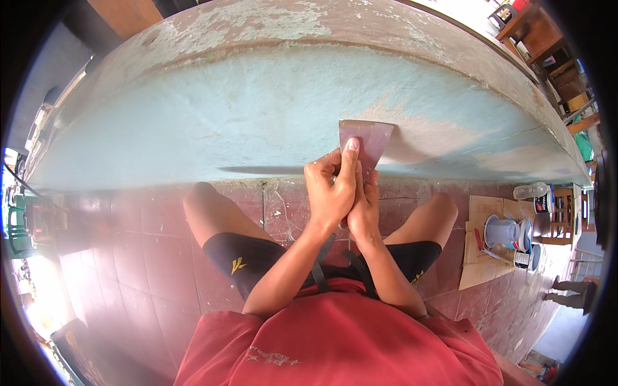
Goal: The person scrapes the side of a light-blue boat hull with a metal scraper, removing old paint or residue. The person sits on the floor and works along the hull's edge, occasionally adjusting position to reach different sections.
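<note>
A wide-bladed scraper (368, 136) rests with its blade edge against the light blue painted wall (257, 109), just left of a patch where the paint is gone. My left hand (329, 193) is closed round the scraper, its thumb stretched up along the blade. Pressed close beside it, my right hand (364, 209) also grips the tool from the right and below. The handle is hidden by my fingers. A bare pinkish patch (428, 132) spreads over the wall to the right of the blade.
The wall's top ledge (309, 22) has peeling paint. Red floor tiles (151, 257) lie beneath my bent knees. On the right, a flattened cardboard sheet (479, 260) bears a white bucket (499, 231), near a dark tin (528, 257) and a clear plastic bottle (530, 191). Wooden furniture (534, 32) stands beyond the wall.
</note>
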A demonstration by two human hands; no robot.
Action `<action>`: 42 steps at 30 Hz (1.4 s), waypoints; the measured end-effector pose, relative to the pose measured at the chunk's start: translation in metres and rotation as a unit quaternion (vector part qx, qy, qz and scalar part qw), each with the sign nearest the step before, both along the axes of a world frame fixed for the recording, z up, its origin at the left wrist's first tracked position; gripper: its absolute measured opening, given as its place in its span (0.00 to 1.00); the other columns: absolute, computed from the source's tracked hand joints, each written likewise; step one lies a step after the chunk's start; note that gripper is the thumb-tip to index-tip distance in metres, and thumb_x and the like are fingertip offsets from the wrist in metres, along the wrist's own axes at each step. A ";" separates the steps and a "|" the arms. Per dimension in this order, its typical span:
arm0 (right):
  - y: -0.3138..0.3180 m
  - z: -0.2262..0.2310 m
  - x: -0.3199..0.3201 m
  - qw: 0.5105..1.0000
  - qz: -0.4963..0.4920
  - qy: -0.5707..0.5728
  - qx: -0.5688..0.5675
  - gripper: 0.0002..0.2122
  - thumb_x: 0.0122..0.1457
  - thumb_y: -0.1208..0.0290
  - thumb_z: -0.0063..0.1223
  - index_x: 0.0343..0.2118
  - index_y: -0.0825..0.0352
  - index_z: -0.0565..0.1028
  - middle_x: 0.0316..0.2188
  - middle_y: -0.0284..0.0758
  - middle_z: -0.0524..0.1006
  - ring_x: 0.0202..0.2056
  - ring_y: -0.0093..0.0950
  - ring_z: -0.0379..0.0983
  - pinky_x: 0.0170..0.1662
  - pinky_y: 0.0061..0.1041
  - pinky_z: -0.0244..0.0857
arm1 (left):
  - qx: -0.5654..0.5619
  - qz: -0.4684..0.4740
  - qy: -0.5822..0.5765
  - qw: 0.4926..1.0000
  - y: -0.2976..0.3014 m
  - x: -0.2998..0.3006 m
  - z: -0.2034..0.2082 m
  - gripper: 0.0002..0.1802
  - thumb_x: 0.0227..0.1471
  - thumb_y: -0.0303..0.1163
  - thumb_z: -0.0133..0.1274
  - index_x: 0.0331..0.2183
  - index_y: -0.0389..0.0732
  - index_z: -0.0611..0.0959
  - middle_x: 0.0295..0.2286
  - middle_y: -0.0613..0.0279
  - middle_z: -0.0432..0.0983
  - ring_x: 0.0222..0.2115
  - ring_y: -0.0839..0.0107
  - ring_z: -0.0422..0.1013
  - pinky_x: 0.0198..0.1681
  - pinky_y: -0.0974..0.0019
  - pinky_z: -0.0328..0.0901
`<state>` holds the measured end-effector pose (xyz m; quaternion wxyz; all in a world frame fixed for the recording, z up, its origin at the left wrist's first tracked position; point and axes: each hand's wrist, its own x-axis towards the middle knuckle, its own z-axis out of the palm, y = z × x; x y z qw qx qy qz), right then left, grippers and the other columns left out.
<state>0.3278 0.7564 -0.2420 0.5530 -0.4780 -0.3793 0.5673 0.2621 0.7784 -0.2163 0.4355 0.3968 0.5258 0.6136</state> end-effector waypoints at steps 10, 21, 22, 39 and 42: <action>0.010 0.038 0.004 0.997 -0.002 -0.073 0.012 0.16 0.67 0.61 0.36 0.48 0.68 0.67 0.36 0.30 0.68 0.37 0.18 0.64 0.39 0.20 0.58 | 0.071 -0.026 0.010 0.997 0.006 0.000 0.046 0.25 0.57 0.36 0.51 0.14 0.30 0.74 0.10 0.66 0.67 0.17 0.82 0.67 0.17 0.73 0.62; 0.021 0.084 -0.002 0.997 -0.028 -0.010 0.076 0.20 0.66 0.57 0.39 0.26 0.70 0.72 0.14 0.25 0.68 0.15 0.14 0.61 0.16 0.20 0.54 | 0.118 -0.005 -0.016 0.993 0.012 0.001 0.085 0.23 0.58 0.36 0.50 0.16 0.31 0.74 0.12 0.70 0.65 0.17 0.85 0.60 0.18 0.75 0.57; 0.015 0.072 0.000 0.998 -0.010 -0.019 0.059 0.19 0.66 0.57 0.39 0.27 0.70 0.73 0.15 0.26 0.69 0.16 0.13 0.62 0.17 0.19 0.54 | 0.111 -0.004 -0.026 0.994 0.010 0.001 0.080 0.23 0.58 0.36 0.50 0.16 0.31 0.73 0.12 0.70 0.65 0.17 0.85 0.59 0.18 0.75 0.56; 0.004 0.050 0.017 0.995 0.066 -0.040 0.069 0.17 0.65 0.61 0.41 0.33 0.74 0.73 0.20 0.30 0.73 0.26 0.14 0.65 0.25 0.21 0.60 | 0.070 0.002 0.027 0.997 0.000 0.008 0.039 0.28 0.59 0.41 0.48 0.12 0.36 0.72 0.12 0.66 0.67 0.15 0.79 0.65 0.20 0.72 0.64; 0.002 0.032 0.008 0.998 0.043 0.025 0.049 0.17 0.65 0.62 0.42 0.33 0.75 0.73 0.21 0.30 0.73 0.26 0.14 0.65 0.25 0.20 0.61 | 0.031 0.012 0.011 0.999 -0.004 0.013 0.043 0.27 0.59 0.38 0.48 0.12 0.35 0.71 0.11 0.73 0.63 0.16 0.85 0.56 0.18 0.76 0.50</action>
